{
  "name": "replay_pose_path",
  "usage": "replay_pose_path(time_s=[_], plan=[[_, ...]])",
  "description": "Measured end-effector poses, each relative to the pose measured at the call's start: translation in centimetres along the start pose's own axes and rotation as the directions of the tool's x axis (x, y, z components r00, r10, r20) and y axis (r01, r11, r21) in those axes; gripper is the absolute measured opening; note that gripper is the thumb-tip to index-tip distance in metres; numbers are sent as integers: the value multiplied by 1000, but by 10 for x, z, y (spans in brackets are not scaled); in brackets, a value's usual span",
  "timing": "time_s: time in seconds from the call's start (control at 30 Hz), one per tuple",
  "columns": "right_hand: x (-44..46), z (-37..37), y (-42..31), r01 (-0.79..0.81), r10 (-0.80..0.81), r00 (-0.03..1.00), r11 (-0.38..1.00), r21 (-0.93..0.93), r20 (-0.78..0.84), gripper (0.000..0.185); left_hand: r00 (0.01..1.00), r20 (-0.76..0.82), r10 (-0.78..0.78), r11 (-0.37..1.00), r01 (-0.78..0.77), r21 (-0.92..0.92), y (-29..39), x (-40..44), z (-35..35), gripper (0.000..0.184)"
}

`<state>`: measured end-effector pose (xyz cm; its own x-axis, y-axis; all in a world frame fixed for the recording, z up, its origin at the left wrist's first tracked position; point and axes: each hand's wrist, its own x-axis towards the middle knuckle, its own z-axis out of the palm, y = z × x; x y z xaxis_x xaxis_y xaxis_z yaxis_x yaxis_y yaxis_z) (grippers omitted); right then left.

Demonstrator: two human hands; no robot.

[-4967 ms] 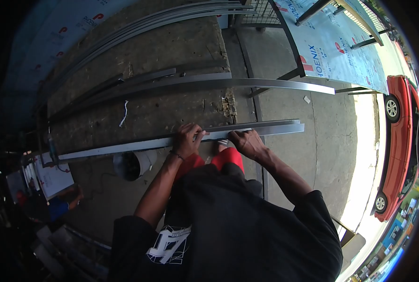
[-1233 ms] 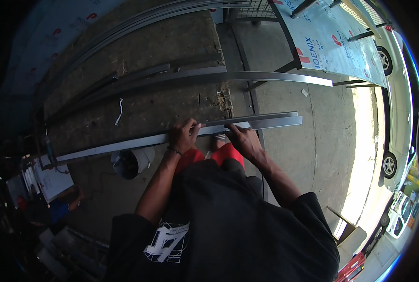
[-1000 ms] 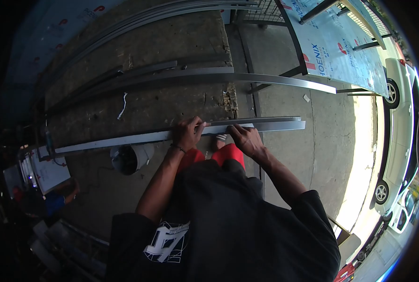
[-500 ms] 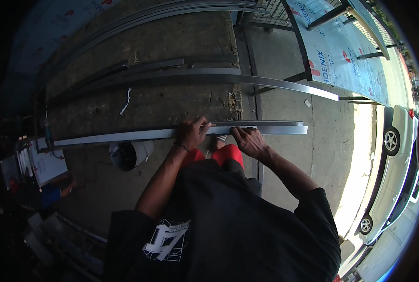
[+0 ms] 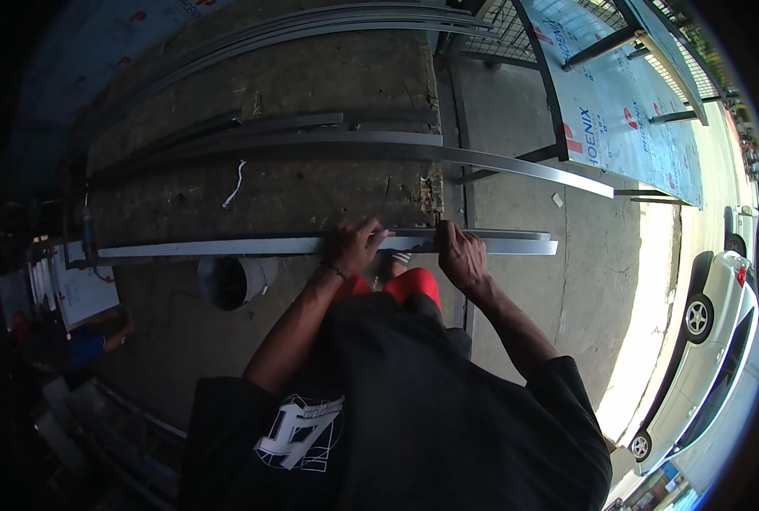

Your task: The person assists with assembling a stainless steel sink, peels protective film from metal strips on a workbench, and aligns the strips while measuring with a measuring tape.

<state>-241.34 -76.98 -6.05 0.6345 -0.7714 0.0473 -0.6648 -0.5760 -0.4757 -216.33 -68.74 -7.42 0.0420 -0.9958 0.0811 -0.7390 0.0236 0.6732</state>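
A long metal bar point(image 5: 516, 247) lies along the near edge of the workbench, its right end sticking out past the bench. Its left stretch looks white, and a dark, ragged-edged patch shows on it between my hands. My left hand point(image 5: 352, 247) is closed over the bar, thumb and fingertips meeting near its far edge. My right hand point(image 5: 463, 255) curls its fingers on the bar further right, just past the bench end; whether it also pinches something thin is hidden. A second, darker bar point(image 5: 507, 235) runs right behind the first.
On the wooden workbench point(image 5: 311, 187) are a white strip point(image 5: 235, 184), another long metal bar point(image 5: 524, 166) and several more at the back. A bucket point(image 5: 236, 283) stands below. Blue-film panels point(image 5: 605, 111) are at right, a car point(image 5: 707, 341) beyond. Another person's arm point(image 5: 117, 336) shows at left.
My right hand has shifted right along the bar and turned more upright, its fingers bunched. My left hand stays nearly in place. A dark patch between my hands shows more clearly.
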Motion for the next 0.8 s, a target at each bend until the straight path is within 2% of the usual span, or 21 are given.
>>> replay_pose_path(time_s=[0.07,0.2,0.27,0.4,0.47,0.6,0.67,0.7,0.8], plan=[[-4,-7,0,-44,41,998,997,65,41,13,1000,-17,9,1000,-8,14,0,0,1,20],[-12,-18,-12,-132,125,987,988,75,96,17,1000,1,10,1000,-10,30,-2,0,3,20],[-14,-21,-16,-179,179,968,984,-12,174,18,1000,-7,10,1000,-9,6,-1,0,2,20],[-21,2,-5,-159,155,981,987,23,119,17,1000,3,-6,1000,6,11,1,1,0,21],[-23,8,-1,1,-2,1000,998,65,17,15,1000,-7,12,1000,-12,5,1,1,1,20],[-15,-2,6,-26,26,1000,999,-30,-9,12,1000,-4,7,1000,-7,19,0,0,1,20],[-5,-22,11,-155,154,987,988,-21,-41,13,1000,-3,14,1000,-14,9,0,0,1,19],[-3,-26,10,-158,157,987,987,-21,-41,13,1000,0,15,1000,-15,9,1,-1,0,19],[-2,-30,3,-164,162,981,986,9,107,24,1000,-3,17,1000,-17,1,2,1,0,19]])
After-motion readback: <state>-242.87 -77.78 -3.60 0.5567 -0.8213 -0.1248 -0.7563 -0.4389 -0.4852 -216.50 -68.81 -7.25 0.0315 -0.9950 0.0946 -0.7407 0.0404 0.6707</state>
